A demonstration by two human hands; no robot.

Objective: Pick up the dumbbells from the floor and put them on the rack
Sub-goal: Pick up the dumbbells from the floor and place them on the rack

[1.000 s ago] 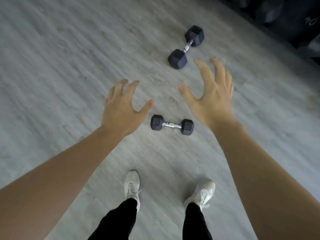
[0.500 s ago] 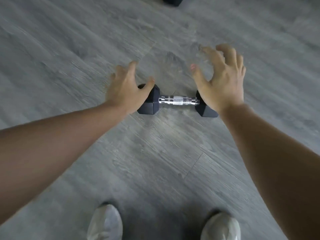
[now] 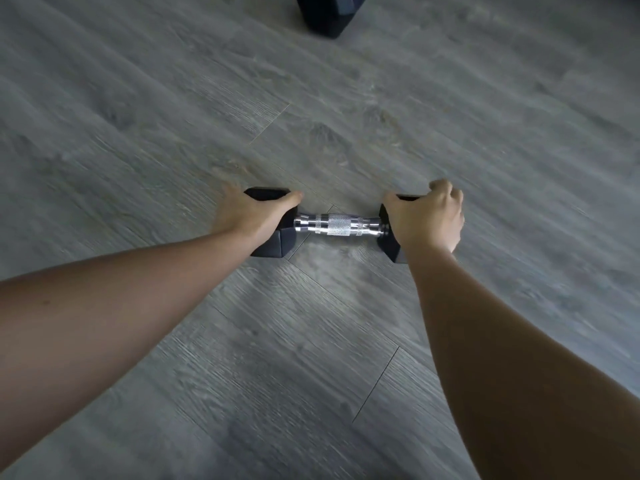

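Observation:
A small dumbbell (image 3: 337, 225) with black hexagonal heads and a chrome knurled handle lies crosswise on the grey wood-look floor at the centre. My left hand (image 3: 251, 213) is wrapped over its left head, thumb across the top. My right hand (image 3: 427, 216) clamps its right head, fingers curled over the far side. The handle between my hands is bare. Part of a second, larger black dumbbell (image 3: 329, 12) shows at the top edge, cut off by the frame. The rack is out of view.
Grey plank floor (image 3: 207, 358) fills the whole view, open on both sides of the dumbbell. My two bare forearms reach in from the bottom corners. The larger dumbbell lies well beyond the small one.
The view has dropped closer to the floor. Both hands, open and hovering before, came down and closed on the two heads of the small dumbbell. My shoes left the frame.

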